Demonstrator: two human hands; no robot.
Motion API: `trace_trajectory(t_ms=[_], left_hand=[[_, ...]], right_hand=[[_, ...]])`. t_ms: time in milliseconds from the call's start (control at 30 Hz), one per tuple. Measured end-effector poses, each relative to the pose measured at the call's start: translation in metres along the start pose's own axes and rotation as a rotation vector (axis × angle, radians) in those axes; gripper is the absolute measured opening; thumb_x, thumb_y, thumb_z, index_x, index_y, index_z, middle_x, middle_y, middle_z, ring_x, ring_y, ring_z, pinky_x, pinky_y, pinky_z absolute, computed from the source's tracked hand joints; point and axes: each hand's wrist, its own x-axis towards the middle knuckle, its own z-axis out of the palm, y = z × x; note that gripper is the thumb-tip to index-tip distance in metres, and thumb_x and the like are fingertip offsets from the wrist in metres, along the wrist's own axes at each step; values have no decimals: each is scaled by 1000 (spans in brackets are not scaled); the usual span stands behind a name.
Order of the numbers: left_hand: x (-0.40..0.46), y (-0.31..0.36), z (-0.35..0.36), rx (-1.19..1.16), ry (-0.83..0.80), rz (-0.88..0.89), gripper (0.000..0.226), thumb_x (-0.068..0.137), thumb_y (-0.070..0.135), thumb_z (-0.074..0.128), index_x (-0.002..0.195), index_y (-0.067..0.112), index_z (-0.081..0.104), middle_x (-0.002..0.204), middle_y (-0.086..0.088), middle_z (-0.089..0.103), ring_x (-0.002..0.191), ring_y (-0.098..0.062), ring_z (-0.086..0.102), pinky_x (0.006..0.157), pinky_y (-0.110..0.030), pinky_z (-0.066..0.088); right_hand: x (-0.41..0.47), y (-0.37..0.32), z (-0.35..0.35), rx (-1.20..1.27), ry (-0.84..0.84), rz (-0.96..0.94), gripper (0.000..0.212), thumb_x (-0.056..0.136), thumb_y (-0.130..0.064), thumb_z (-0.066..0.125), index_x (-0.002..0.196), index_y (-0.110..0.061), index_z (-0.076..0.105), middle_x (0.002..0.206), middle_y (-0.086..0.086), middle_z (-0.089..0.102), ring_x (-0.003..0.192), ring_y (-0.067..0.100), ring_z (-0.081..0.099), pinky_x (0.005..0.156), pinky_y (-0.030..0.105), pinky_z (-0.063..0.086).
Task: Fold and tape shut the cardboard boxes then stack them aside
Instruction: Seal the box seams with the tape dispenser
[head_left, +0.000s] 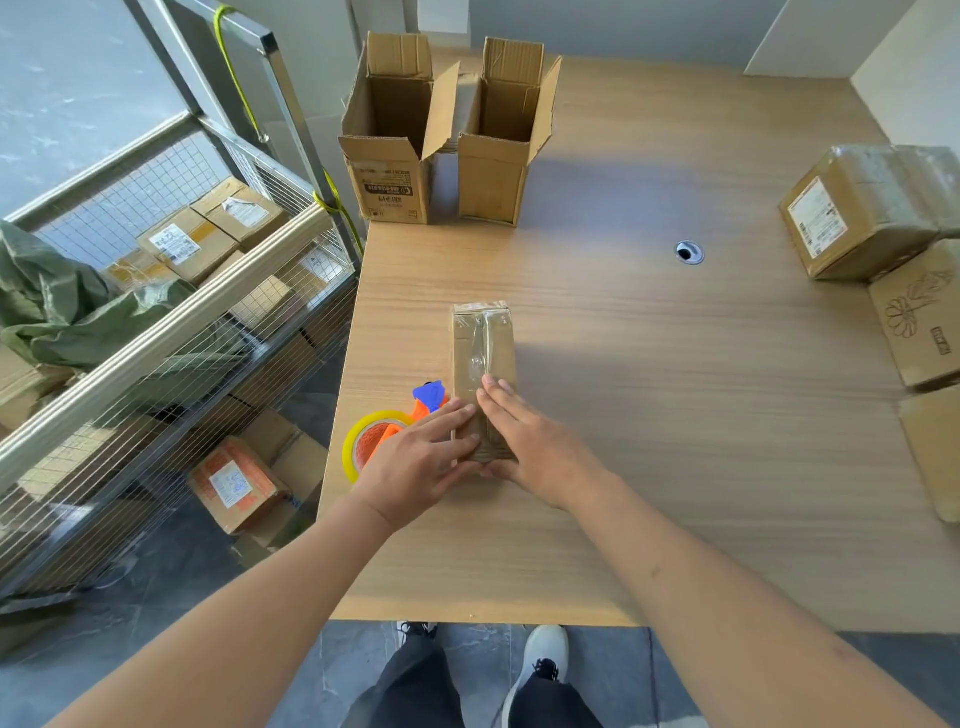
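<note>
A small closed cardboard box (484, 343) lies on the wooden table (649, 415), with clear tape running along its top seam. My left hand (421, 460) lies flat against the box's near left side, fingers straight. My right hand (524, 441) presses flat on the near end of the box top, fingers extended over the tape. A tape dispenser (387, 428) with a yellow roll, orange body and blue blade guard sits just left of the box, partly behind my left hand. Two open boxes (395, 140) (501, 140) stand upright at the table's far edge, flaps up.
Taped boxes (862, 213) are stacked along the right edge, one with a flower print (919, 322). A cable grommet (689, 252) is set in the tabletop. A wire cage cart (171, 312) with parcels and green sacks stands left of the table.
</note>
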Motion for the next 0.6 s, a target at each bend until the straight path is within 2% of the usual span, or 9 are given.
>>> trace_trajectory(t_ms=[100, 233, 300, 400, 467, 533, 567, 600], left_hand=[[-5, -7, 3, -8, 27, 41, 36, 97, 41, 61, 114, 14, 79, 143, -9, 62, 137, -25, 54, 96, -34, 57], [-8, -19, 10, -53, 40, 103, 35, 98, 34, 62, 120, 11, 76, 147, -10, 58, 142, -28, 49, 107, -35, 50], [-9, -22, 12, -58, 44, 114, 34, 100, 32, 61, 122, 10, 75, 147, -10, 57, 142, -29, 49, 108, -38, 50], [-11, -21, 15, -54, 56, 114, 34, 102, 32, 59, 123, 10, 75, 148, -9, 56, 144, -28, 47, 110, -38, 49], [-11, -20, 17, -81, 58, 106, 38, 103, 36, 57, 123, 10, 75, 149, -9, 56, 144, -27, 46, 111, -37, 48], [-9, -21, 17, -98, 48, 83, 36, 100, 35, 63, 123, 10, 75, 149, -8, 56, 145, -25, 46, 110, -38, 49], [-8, -21, 17, -103, 36, 69, 34, 97, 31, 69, 124, 10, 75, 150, -7, 55, 144, -25, 46, 108, -40, 51], [-6, -21, 17, -110, 20, 56, 35, 93, 26, 76, 124, 11, 75, 150, -7, 56, 144, -25, 46, 106, -41, 52]], right_hand=[[0, 8, 18, -66, 111, -67, 90, 95, -39, 69, 164, -13, 17, 172, -4, 2, 156, 7, 1, 121, 30, 33], [-1, 15, 41, -203, 265, -114, 82, 96, -45, 60, 160, -6, 27, 171, 5, 15, 157, 17, 15, 106, 31, 51], [-1, 16, 43, -262, 310, -135, 78, 98, -45, 55, 160, -5, 29, 170, 7, 18, 157, 19, 18, 107, 30, 49], [-1, 14, 44, -258, 319, -111, 78, 97, -44, 57, 159, -4, 30, 169, 10, 20, 156, 23, 20, 117, 39, 41], [-2, 11, 43, -200, 278, -56, 80, 98, -45, 54, 162, -8, 23, 171, 6, 12, 157, 19, 10, 122, 42, 32], [-8, 6, 38, -71, 199, 17, 83, 101, -46, 55, 164, -15, 11, 172, -3, -2, 157, 11, -6, 126, 36, 20], [-12, 4, 34, -7, 184, 49, 83, 101, -46, 57, 165, -19, 11, 172, -6, -4, 157, 8, -8, 123, 32, 20], [-17, 3, 30, 34, 191, 67, 81, 100, -45, 60, 164, -21, 16, 172, -7, -1, 157, 8, -4, 118, 30, 26]])
